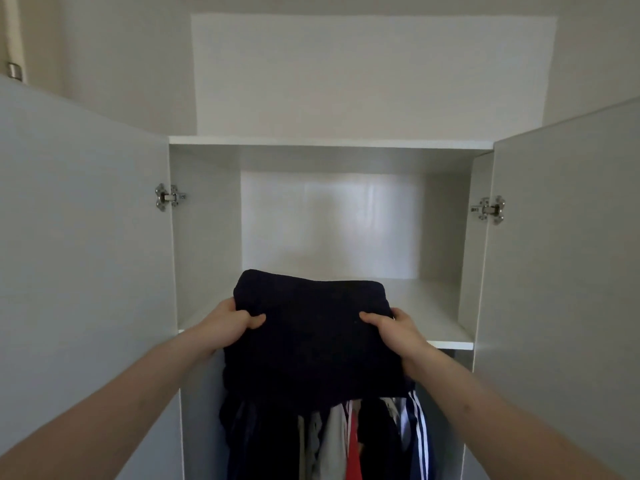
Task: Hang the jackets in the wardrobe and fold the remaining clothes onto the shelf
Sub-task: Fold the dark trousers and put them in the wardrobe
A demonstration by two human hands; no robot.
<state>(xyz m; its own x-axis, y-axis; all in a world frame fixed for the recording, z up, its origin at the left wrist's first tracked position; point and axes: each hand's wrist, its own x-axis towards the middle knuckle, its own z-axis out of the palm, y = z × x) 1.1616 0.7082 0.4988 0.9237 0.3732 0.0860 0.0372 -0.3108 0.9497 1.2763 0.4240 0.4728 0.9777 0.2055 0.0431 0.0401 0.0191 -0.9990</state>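
A folded dark navy garment [311,337] is held flat in front of the white wardrobe shelf [436,317], its far edge over the shelf's front part. My left hand [228,323] grips its left side with the thumb on top. My right hand [391,329] grips its right side the same way. Below the shelf, several hung clothes [346,441] show, among them a red one and a navy jacket with white stripes [420,434].
Both wardrobe doors stand wide open, the left door [86,237] and the right door [568,254] flanking my arms. The shelf compartment has a white back panel [332,223] and a top board [329,142]. A wall rises behind.
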